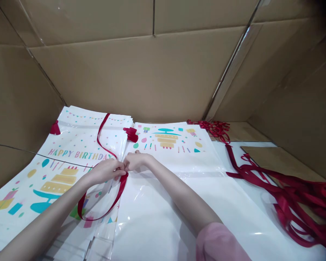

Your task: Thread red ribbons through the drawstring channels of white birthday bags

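Note:
A long red ribbon runs down from the upper edge of a printed sheet and hangs in a loop below my hands. My left hand pinches it with fingertips closed. Right beside it, my right hand is also closed on the ribbon, its fingertips largely hidden where the two hands meet. Under the left arm lies a stack of glossy white plastic sheets or bags, printed "HAPPY BIRTHDAY" with a cake. Another white stack, its cake print upside down, lies beneath the right arm.
Tall cardboard walls enclose the work area. A tangle of red ribbons lies at the right, with a smaller bunch behind. Short red ribbon bundles stick out at the left stack's edges. A thin dark cord crosses from the left.

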The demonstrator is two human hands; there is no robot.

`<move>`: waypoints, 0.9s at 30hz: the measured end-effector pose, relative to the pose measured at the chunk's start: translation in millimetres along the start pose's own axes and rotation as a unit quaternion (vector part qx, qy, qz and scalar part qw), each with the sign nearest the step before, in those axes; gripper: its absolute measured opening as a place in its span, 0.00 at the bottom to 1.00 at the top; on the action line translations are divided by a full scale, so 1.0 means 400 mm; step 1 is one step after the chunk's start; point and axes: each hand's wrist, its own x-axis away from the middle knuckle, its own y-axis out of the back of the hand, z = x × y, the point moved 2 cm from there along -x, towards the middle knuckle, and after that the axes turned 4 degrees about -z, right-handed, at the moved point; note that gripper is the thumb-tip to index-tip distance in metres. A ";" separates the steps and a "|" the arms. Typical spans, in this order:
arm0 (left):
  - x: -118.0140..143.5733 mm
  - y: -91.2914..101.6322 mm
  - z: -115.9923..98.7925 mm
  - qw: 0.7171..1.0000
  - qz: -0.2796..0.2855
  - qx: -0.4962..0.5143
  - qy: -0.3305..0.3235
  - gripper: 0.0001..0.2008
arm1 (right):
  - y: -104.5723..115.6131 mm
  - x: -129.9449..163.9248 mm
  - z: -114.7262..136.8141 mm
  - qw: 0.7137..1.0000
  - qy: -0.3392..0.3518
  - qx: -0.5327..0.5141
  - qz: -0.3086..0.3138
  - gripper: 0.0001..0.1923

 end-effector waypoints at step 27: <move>0.020 -0.018 -0.019 0.991 -0.131 0.018 -0.002 0.11 | -0.006 -0.008 -0.010 1.000 -0.007 0.019 -0.020 0.12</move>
